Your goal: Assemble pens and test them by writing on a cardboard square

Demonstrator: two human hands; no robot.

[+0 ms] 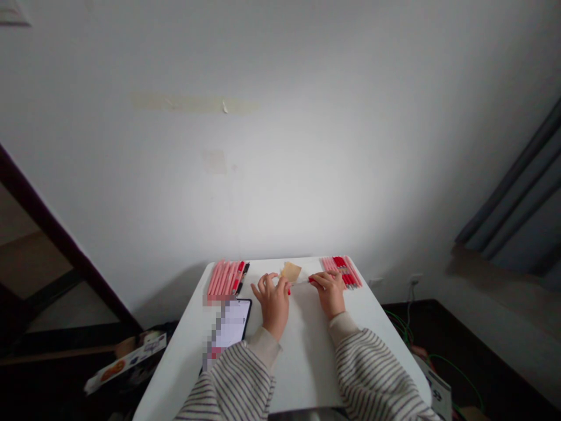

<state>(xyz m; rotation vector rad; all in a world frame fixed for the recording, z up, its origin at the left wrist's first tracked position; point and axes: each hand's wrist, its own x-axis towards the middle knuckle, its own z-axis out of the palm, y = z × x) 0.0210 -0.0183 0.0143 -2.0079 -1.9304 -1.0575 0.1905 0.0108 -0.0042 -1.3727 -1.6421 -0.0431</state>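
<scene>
The left hand (274, 299) and right hand (331, 290) stand apart, each seeming to pinch one end of a slim red-ended piece (300, 282) above the desk (307, 362), presumably to steady it. Left pens (223, 278) and right pens (353, 273) line the far corners, perhaps leaving elbow room. I see the wall (280, 216) hemming the far edge; open room runs between the forearms, right of the phone (232, 323).

Pale, unevenly bright wall (333, 152) behind a white table (307, 362), grey curtain (519, 213) far right
</scene>
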